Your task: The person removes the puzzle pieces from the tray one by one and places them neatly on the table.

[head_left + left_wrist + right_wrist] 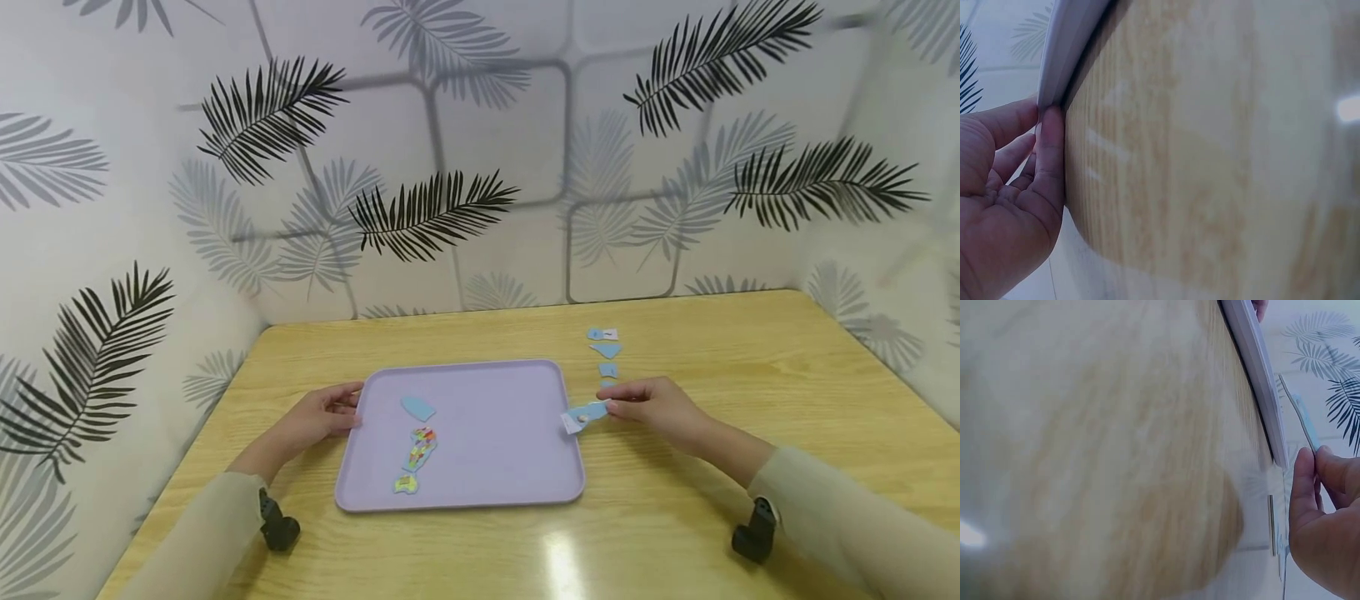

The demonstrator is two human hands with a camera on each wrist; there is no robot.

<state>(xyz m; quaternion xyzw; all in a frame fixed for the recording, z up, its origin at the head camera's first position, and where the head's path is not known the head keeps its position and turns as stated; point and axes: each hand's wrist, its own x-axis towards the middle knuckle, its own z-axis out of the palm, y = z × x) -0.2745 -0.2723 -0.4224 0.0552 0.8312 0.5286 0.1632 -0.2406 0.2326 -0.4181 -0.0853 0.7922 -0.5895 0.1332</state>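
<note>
A light purple tray point(495, 467) lies on the table. My left hand point(324, 417) holds its left rim between thumb and fingers; the left wrist view shows the hand point(1010, 194) at the tray edge point(1075, 47). Over the right rim, my right hand point(660, 410) pinches a light blue puzzle piece point(585, 415) with a whitish end. Seen edge-on in the right wrist view, that piece is thin and raised above the table. Inside the tray lie a plain blue piece point(417, 407), a colourful map-like piece point(422, 448) and a yellow-and-blue piece point(406, 483).
Right of the tray, several more blue pieces lie in a column, among them a blue-and-white one point(603, 334), a triangular one point(607, 350) and a small one point(608, 369). The wooden table point(712, 358) meets a leaf-patterned backdrop point(510, 250) behind.
</note>
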